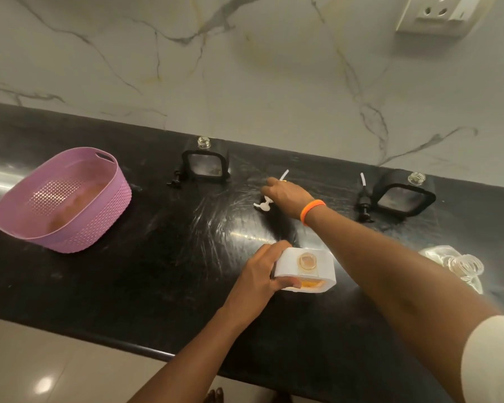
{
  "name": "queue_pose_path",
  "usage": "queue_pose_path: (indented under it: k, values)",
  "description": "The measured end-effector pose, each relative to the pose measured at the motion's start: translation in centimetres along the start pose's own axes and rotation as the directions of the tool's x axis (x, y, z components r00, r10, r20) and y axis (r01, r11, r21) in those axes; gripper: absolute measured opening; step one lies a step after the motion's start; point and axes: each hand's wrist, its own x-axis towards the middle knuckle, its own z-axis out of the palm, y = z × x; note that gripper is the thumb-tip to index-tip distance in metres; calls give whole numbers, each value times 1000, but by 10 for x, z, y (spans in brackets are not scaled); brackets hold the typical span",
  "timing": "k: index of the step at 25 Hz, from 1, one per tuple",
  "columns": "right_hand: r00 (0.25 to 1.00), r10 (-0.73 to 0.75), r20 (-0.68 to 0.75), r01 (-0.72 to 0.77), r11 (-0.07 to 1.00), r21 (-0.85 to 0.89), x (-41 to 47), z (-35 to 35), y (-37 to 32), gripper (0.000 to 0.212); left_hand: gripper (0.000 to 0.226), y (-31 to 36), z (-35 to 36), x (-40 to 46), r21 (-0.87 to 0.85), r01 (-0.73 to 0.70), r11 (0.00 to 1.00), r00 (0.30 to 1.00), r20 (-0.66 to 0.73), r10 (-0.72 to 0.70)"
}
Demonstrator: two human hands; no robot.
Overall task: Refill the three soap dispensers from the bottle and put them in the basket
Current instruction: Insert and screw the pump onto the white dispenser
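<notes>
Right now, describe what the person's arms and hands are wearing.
Both hands are bare. The right hand has an orange band at its wrist and a white sleeve on the upper arm. The left hand and forearm wear nothing.

Surface: black polished stone countertop (163, 274), against a marble wall.
Left: pink perforated basket (61, 199).
Rear centre: black-sleeved dispenser (205, 167), uncapped; black pump (176, 177) beside it.
Centre: white pump (264, 203).
Front: white dispenser (306, 270), uncapped.
Right: second black-sleeved dispenser (403, 196); second black pump (364, 205) alongside.
Far right: clear bottle (460, 266), lying down.
</notes>
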Motion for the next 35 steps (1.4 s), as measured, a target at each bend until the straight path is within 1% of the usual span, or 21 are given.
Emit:
queue_pose_path:
  k: [2,3,6,8,9,10,12,14,16,18,21,22,25,30,33,35]
  values:
    - [1000,8,-20,-8,1000,6,-2,1,-1,24,50,0,0,0,-7,6,1000,1000,0,-6]
    - [998,16,-53,-15,1000,21,-4,-1,-1,25,49,1,0,0,-12,6,1000,1000,0,-6]
    - [971,79,-227,-53,991,120,-16,-17,-1,29,47,3,0,-2,-42,12,999,1000,-3,-12]
    - [916,178,-359,-70,954,293,-28,-35,-2,27,48,4,0,-1,-53,25,998,1000,2,-25]
    - [880,241,-409,-64,914,400,-38,-47,-4,25,49,4,-1,-1,-56,29,998,1000,5,-28]
    - [839,311,-446,-57,866,497,-50,-61,-7,23,50,5,-1,-1,-62,34,997,999,8,-34]
    - [751,440,-492,-51,781,622,-79,-85,-17,24,53,5,-1,-2,-51,38,998,999,8,-38]
    - [696,552,-459,-58,681,730,-113,-99,-33,25,58,6,-1,-4,1,46,999,999,1,-46]
    - [665,619,-418,-39,588,808,-144,-104,-47,26,57,8,-1,-5,35,45,998,999,-12,-45]
    - [641,653,-405,-22,542,840,-171,-102,-59,26,58,9,0,-6,70,39,997,999,-7,-39]
    - [614,694,-377,0,477,879,-202,-102,-75,26,79,13,-3,-6,157,38,987,999,10,-40]
    - [605,706,-368,0,462,887,-209,-101,-79,26,83,12,-4,-6,177,35,984,999,23,-40]
    - [593,714,-372,35,438,898,-222,-102,-87,26,83,18,-9,-6,217,21,976,998,46,-32]
    - [641,685,-346,27,431,902,-223,-95,-100,30,78,24,-15,-6,241,3,970,999,34,-11]
    - [668,665,-333,-44,482,875,-219,-84,-106,29,71,28,-19,-4,241,-3,970,999,37,-6]
    - [673,676,-299,-87,474,876,-217,-73,-107,29,66,30,-21,-3,236,-2,972,999,40,-8]
